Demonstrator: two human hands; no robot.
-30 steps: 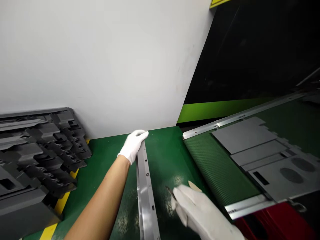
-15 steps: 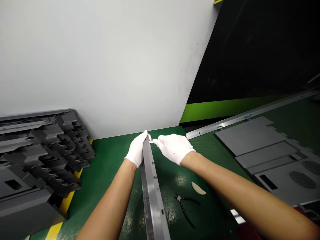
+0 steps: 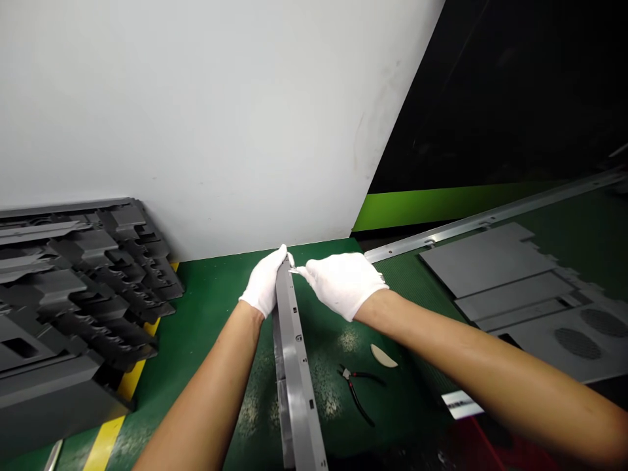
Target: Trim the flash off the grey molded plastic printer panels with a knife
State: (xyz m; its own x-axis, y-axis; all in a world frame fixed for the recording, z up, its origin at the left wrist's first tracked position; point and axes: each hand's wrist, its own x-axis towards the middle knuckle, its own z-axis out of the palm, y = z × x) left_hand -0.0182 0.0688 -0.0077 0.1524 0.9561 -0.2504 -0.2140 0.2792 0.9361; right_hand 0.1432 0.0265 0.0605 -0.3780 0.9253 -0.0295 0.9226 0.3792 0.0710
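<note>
In the head view, my white-gloved left hand (image 3: 265, 281) is closed around the far end of a long grey panel (image 3: 296, 366) with small slots along its edge. The panel stands on edge and runs toward me. My white-gloved right hand (image 3: 341, 281) pinches a small pointed blade (image 3: 294, 271), its tip at the panel's far upper edge, close to my left fingers. Most of the blade is hidden in the glove. Diagonal cutters (image 3: 354, 386) with dark red-lined handles lie on the green table right of the panel, near a pale half-round piece (image 3: 383, 356).
Stacked grey panels (image 3: 93, 281) stand at the left beside yellow tape (image 3: 105, 441). At the right, a flat grey panel (image 3: 490, 261) lies on a green belt (image 3: 409, 281) with a metal rail (image 3: 456, 229). A white wall (image 3: 220, 131) rises behind the green table (image 3: 210, 288). Pale shavings (image 3: 330, 402) litter it.
The view has shifted slightly, so the table things appear higher and a little further left. Both hands keep their holds, and the blade tip stays by the panel's far end.
</note>
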